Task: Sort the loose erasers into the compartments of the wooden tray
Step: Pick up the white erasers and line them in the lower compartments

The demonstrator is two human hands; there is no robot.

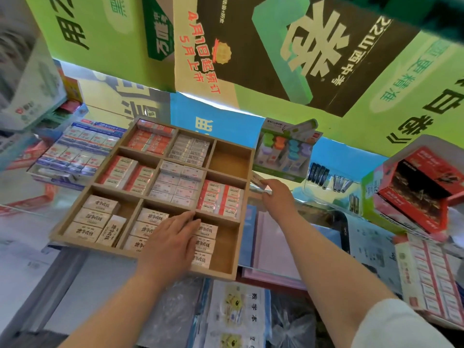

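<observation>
I look down on a crowded shop counter [70, 280], with stationery boxes along its far edge and at both sides. Near its middle lies the wooden tray [82, 244], three rows of three compartments. Its near right corner sits on pink folders [271, 237], not on the counter itself.

Seven compartments are full or nearly so. The far right compartment [229, 159] is bare, and the near right compartment [224, 249] holds one column of erasers with room beside it.

The left hand [173, 237] lies flat over the near middle compartment. Its fingers are straight and released, resting on the cream erasers [150, 217] and grasping nothing. The right hand [277, 197] is just outside the tray's right wall, its fingers pinching a small white eraser [258, 182] whose label is too blurred to read.

I judge three risks:
- The eraser could go into the wrong compartment, since I cannot tell its kind.
- It could slip down between the tray wall and the goods beside it.
- Leaning hard on the left hand could rock the tray on the folders and jumble the stacks.
</observation>
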